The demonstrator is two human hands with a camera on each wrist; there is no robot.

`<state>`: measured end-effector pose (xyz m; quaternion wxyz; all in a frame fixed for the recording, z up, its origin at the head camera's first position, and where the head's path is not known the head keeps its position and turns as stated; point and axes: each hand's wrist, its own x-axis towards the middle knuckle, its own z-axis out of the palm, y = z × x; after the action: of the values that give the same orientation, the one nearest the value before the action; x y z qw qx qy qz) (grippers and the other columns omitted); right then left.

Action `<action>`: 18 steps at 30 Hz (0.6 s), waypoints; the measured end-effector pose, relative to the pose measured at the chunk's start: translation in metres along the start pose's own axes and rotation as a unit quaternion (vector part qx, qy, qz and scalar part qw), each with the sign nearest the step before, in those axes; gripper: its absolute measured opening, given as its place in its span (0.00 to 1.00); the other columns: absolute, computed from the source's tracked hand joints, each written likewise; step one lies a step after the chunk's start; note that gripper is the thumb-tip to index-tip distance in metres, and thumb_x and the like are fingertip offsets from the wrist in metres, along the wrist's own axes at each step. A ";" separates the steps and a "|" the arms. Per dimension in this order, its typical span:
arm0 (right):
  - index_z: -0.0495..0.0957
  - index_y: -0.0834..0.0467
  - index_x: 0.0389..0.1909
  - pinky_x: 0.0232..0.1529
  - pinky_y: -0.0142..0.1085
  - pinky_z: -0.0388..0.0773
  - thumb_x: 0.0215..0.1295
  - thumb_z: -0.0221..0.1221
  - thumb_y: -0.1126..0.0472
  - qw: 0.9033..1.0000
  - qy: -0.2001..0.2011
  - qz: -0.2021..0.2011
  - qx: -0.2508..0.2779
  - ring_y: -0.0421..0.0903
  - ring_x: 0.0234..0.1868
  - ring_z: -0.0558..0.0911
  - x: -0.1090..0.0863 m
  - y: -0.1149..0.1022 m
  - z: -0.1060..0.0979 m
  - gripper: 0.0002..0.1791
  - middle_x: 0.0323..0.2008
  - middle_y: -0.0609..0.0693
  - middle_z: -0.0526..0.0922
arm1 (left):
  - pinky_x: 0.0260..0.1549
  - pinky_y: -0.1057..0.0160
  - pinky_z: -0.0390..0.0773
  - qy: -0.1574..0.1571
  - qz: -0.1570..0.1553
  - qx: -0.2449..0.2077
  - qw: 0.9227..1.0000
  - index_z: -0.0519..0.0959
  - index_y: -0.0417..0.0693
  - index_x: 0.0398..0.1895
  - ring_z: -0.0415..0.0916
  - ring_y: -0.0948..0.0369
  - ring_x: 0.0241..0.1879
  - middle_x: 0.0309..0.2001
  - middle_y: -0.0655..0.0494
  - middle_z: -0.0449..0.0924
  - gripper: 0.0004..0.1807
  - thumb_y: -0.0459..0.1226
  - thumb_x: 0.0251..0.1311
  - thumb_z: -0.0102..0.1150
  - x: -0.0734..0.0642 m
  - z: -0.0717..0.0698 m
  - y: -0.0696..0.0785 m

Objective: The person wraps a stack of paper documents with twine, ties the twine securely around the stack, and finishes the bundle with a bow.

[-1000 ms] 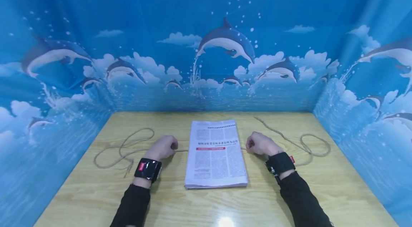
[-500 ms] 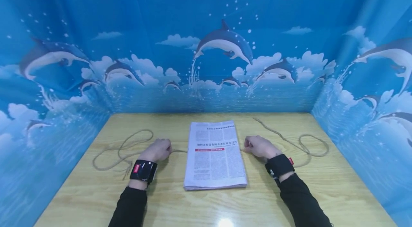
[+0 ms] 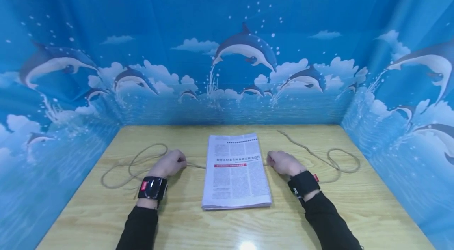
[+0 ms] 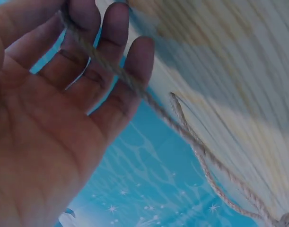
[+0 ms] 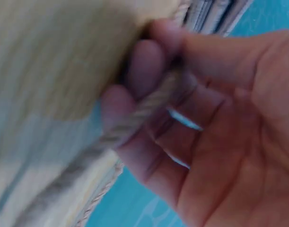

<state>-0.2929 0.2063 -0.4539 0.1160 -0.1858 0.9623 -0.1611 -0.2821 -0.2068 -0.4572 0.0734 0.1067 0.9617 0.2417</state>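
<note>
The left hand (image 3: 167, 164) and right hand (image 3: 285, 162) pinch twisted, fibrous rope (image 4: 171, 124) between their fingers (image 5: 145, 66), flanking a flat, rectangular newspaper stack (image 3: 235, 181).

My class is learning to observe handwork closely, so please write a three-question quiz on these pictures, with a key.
1. Multiple choice: what does the right hand pinch?
a) a pen
b) a rope
c) scissors
2. True or false: the newspaper stack lies between the left hand and the right hand.
3. Fill in: the printed bar on the newspaper stack is coloured ____.

Key: 1. b; 2. true; 3. red.
</note>
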 end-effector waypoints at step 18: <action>0.82 0.65 0.47 0.42 0.45 0.82 0.71 0.57 0.56 0.966 0.140 0.036 0.213 0.53 0.39 0.85 0.015 -0.002 -0.019 0.16 0.40 0.59 0.87 | 0.35 0.56 0.80 0.142 0.067 0.043 0.987 0.86 0.52 0.36 0.80 0.62 0.30 0.32 0.57 0.86 0.13 0.50 0.62 0.63 0.004 -0.005 0.010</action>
<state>-0.3110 0.2037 -0.4378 0.0227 -0.0978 0.9186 -0.3821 -0.2847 -0.1998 -0.4489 -0.0852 0.1388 0.9624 0.2174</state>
